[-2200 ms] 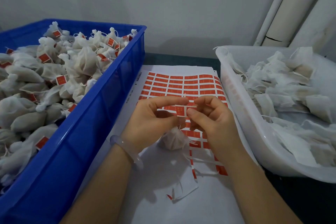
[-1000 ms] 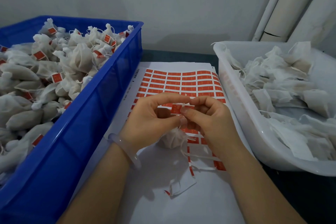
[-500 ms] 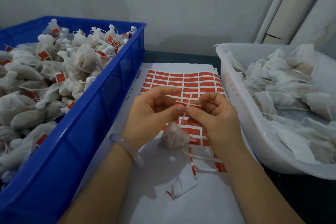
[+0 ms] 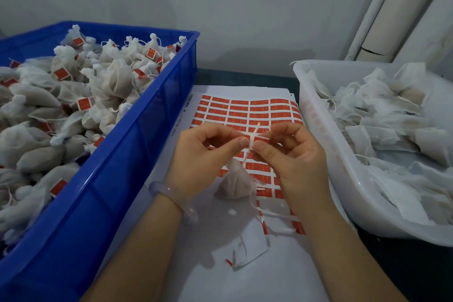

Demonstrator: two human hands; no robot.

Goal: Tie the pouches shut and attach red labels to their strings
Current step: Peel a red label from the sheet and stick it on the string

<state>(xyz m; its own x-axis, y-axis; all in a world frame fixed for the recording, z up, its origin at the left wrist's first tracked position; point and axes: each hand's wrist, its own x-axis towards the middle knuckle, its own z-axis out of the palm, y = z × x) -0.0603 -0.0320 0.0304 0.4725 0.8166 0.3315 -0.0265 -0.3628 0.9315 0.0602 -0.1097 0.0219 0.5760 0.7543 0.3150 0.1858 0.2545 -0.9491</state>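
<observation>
Worktop (image 4: 232,77): dark surface, showing between the two containers and under the paper.
Blue crate (image 4: 137,154): at the left, heaped with tied white pouches (image 4: 115,81); many carry small red labels on their strings.
White tub (image 4: 343,191): at the right, translucent, holding flat pouches (image 4: 382,120) that are not tied and have no labels.
Label sheet (image 4: 245,108): white paper lying between crate and tub, with rows of red labels on its far half. The near rows are partly stripped.
Left hand (image 4: 201,154): raised over the sheet, thumb and forefinger pinching the string. A pale bracelet (image 4: 171,201) is on the wrist.
Right hand (image 4: 294,154): opposite the left, fingertips almost meeting it, thumb and forefinger pinching the same string.
Pouch (image 4: 235,184): a gathered white pouch just below the hands, over the sheet. Whether it rests on the sheet or hangs cannot be told.
String (image 4: 251,141): runs up from the pouch neck between the fingertips, its free end standing above them. A short white strip crosses it there, possibly a label's reverse side.
Backing scrap (image 4: 247,252): curled white paper with a red edge, on the near sheet.
</observation>
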